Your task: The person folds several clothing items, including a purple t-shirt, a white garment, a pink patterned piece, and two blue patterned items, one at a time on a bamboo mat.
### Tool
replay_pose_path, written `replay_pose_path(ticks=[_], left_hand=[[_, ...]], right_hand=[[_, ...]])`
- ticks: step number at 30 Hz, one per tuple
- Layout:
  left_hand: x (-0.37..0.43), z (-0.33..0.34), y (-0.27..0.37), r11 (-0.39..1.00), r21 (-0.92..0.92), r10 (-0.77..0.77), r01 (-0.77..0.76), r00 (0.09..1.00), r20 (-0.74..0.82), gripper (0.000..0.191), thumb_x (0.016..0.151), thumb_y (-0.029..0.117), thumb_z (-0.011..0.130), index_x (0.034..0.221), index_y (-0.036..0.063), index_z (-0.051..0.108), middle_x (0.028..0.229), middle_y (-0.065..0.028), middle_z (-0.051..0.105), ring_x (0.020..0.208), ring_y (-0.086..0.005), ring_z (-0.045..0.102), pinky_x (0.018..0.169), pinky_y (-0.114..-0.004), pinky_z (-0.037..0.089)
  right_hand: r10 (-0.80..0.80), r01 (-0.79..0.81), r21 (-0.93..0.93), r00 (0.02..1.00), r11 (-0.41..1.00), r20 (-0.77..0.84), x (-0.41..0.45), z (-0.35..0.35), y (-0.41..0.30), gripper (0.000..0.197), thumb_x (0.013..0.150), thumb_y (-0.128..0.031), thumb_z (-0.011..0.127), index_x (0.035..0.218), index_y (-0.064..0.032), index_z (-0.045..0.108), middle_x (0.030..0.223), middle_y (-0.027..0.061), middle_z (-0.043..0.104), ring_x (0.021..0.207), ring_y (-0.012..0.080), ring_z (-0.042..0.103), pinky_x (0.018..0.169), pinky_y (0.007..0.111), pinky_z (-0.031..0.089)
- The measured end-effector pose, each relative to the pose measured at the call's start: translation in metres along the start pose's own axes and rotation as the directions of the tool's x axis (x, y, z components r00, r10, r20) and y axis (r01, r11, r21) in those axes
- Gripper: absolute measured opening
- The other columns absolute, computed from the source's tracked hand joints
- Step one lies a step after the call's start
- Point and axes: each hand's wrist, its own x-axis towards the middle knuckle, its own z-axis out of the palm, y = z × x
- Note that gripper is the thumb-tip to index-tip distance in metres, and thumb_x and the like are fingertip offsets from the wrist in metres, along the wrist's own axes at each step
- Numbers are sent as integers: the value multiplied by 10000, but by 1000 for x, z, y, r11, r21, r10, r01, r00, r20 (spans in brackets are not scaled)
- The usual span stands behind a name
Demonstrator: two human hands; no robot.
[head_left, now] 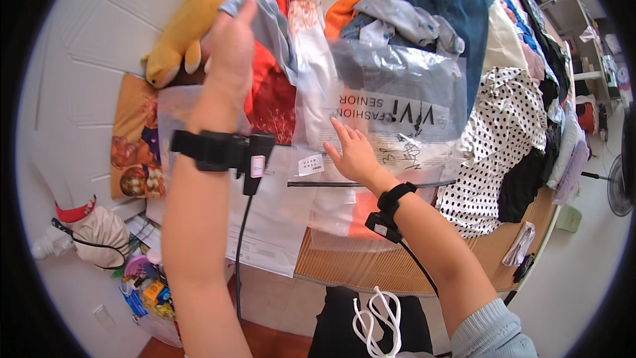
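My left hand [231,42], slightly blurred, is raised at the upper left and grips the edge of a light blue-grey cloth [271,22], which hangs down to the right over red fabric [271,94]. My right hand [354,154] lies with spread fingers on a clear plastic garment bag [392,89] that bears printed and handwritten marks. A black strip [323,184] runs along the bag's near edge. Behind the bag lies a crumpled pale blue patterned garment [402,17]. Both wrists wear black straps with small cabled devices.
A yellow plush toy [186,35] and a printed orange cloth bag [131,134] lie at the left. Polka-dot fabric [502,144], dark blue fabric [459,5] and other clothes cover the right side. White plastic packaging [268,238] overhangs the bamboo mat [338,258]. A fan [621,184] stands far right.
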Motion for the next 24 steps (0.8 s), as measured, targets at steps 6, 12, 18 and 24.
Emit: replay_pose_path(ticks=[6, 12, 18, 24], left_hand=[[-40, 36, 172, 981, -184, 133, -62, 904, 406, 292, 964, 232, 436, 1099, 6, 564, 1103, -72, 597, 1044, -169, 541, 944, -343, 372], [-169, 72, 251, 817, 191, 398, -544, 771, 498, 324, 825, 63, 583, 1131, -42, 558, 1104, -147, 582, 1020, -212, 573, 876, -359, 466], [-316, 130, 267, 892, 432, -435, 135, 518, 736, 160, 779, 83, 616, 884, -37, 625, 806, -112, 626, 933, -175, 566, 859, -316, 441], [-395, 177, 203, 632, 741, -228, -228, 858, 459, 612, 776, 154, 680, 1302, 94, 371, 1243, -79, 459, 1220, -209, 401, 981, -355, 337]], right_hand=[[32, 106, 717, 984, 689, -177, -37, -103, -80, 445, 917, -344, 512, 1240, -40, 479, 1223, 182, 532, 1119, 293, 516, 916, 364, 410], [-155, 274, 907, 960, 319, -235, -116, -209, -115, 1069, 806, -131, 684, 1423, -234, -183, 1394, 317, 234, 1203, 378, 442, 904, 421, 463], [-263, 424, 881, 892, 208, -367, -205, -265, -86, 731, 793, -135, 649, 1314, -140, 135, 1327, 229, 354, 1190, 332, 445, 958, 424, 400], [-327, 702, 462, 683, 542, -653, -346, -296, -8, 463, 781, -140, 614, 1205, -45, 454, 1260, 141, 474, 1176, 285, 449, 1012, 427, 336]])
